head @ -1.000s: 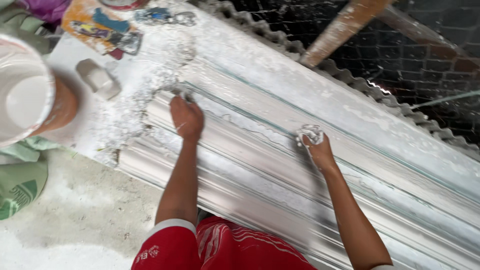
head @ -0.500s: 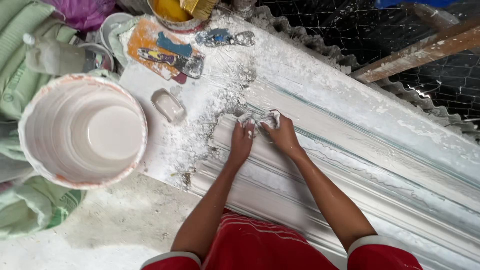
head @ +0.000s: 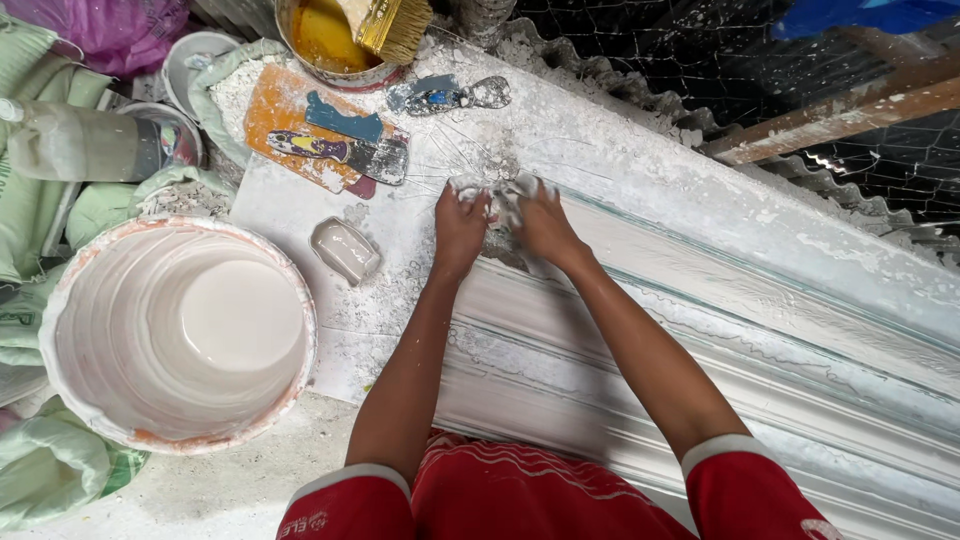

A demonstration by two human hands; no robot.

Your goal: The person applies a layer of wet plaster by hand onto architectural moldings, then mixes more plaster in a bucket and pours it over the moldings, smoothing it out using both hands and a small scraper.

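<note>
Both hands meet at the near end of a long white plaster moulding (head: pixel 760 330) that runs off to the right on a plaster-dusted slab (head: pixel 640 150). My left hand (head: pixel 460 225) and my right hand (head: pixel 540 222) press side by side on a clump of white fibre (head: pixel 497 195) soaked in plaster, fingers curled into it. Thin loose fibre strands (head: pixel 470 140) fan out on the slab just beyond the fingers. Both hands are coated in white plaster.
A large white bucket (head: pixel 90 400) of plaster liquid stands at the left. Behind the hands lie scrapers (head: pixel 345 150), a small white block (head: pixel 345 250) and a tin (head: pixel 320 45) of yellow liquid with a brush (head: pixel 385 25). Sacks (head: pixel 40 470) crowd the left edge; wire mesh (head: pixel 700 70) at the back.
My hands were apart on the moulding a second ago; they have come together at its end on the fibre clump. The view has swung left, bringing the bucket and tools into sight.
</note>
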